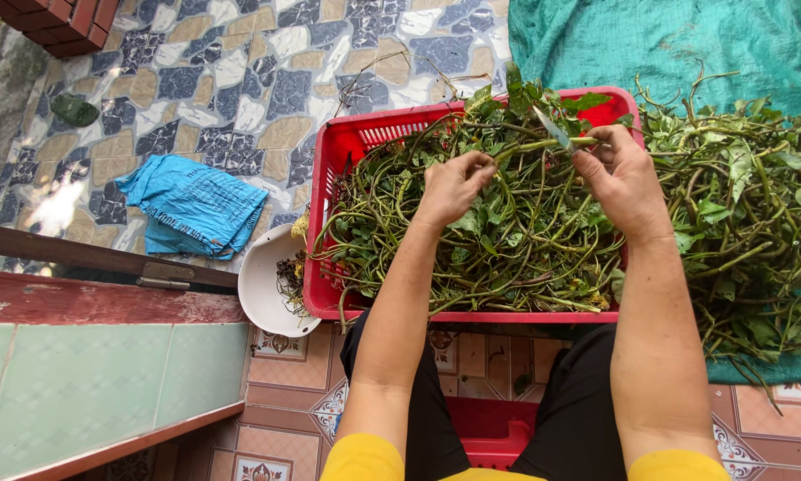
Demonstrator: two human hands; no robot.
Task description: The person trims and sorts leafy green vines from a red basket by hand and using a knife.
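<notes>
Fingers of my left hand and right hand are closed on one green stem over the red basket, already well filled, while a big pile of stems on the green cloth waits, I judge.

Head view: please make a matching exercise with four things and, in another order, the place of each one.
Things:
1. red basket
2. white bowl
3. blue bag
4. knife

Places:
A. folded on the patterned floor
B. in the right hand
C. beside the basket's left side
D. under both hands, full of green stems

Pairs: 1-D, 2-C, 3-A, 4-B
</notes>
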